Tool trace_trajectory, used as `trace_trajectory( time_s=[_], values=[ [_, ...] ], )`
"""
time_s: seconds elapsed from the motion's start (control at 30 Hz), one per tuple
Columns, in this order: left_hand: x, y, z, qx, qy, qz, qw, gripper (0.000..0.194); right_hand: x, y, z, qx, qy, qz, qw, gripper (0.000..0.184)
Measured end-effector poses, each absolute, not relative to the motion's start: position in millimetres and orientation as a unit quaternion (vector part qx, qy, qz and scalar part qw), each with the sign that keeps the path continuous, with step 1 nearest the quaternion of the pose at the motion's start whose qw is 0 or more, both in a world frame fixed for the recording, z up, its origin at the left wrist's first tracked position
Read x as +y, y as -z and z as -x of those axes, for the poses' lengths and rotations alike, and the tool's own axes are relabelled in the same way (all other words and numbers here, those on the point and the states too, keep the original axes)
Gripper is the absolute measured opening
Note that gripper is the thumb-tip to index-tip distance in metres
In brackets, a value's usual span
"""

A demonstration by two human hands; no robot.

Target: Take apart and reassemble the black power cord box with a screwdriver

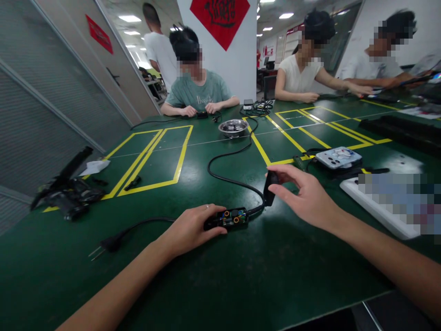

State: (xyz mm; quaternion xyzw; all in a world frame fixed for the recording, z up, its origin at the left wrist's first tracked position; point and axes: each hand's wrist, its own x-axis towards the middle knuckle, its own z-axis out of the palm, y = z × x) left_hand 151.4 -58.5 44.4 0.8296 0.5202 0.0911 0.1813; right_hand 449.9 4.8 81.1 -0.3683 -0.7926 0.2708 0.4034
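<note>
My left hand (195, 227) grips the left end of an opened black power adapter (237, 218) lying on the green table. Inside its housing, a circuit board with copper-coloured coils shows. My right hand (299, 193) pinches a black plastic cover (271, 187) between thumb and fingers, tilted upright just above and right of the adapter. From the adapter's right end a black cable (220, 176) curves away toward the back. Another cord leaves from under my left hand and ends in a two-pin plug (110, 242) at the left.
A metal bowl (233, 128) holds small parts mid-table. Yellow tape (179, 170) marks rectangles. Black gear (74, 193) lies at left; a phone (338, 157) and a white flat object (379, 207) lie right. Several people sit across the table, one handling a black device (201, 115).
</note>
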Motion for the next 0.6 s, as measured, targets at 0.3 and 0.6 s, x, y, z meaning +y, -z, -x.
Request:
trace_trajectory(
  time_s=[0.3, 0.6],
  values=[
    [-58.5, -47.4, -153.0, 0.528, -0.083, -0.823, 0.191, 0.048, 14.4, -48.8, -415.6, -0.841, -0.324, 0.277, 0.334, 0.047],
    [-57.6, -45.1, -153.6, 0.527, -0.091, -0.823, 0.191, 0.046, 3.3, -47.0, -425.7, -0.846, -0.326, 0.256, 0.335, 0.05]
  ],
)
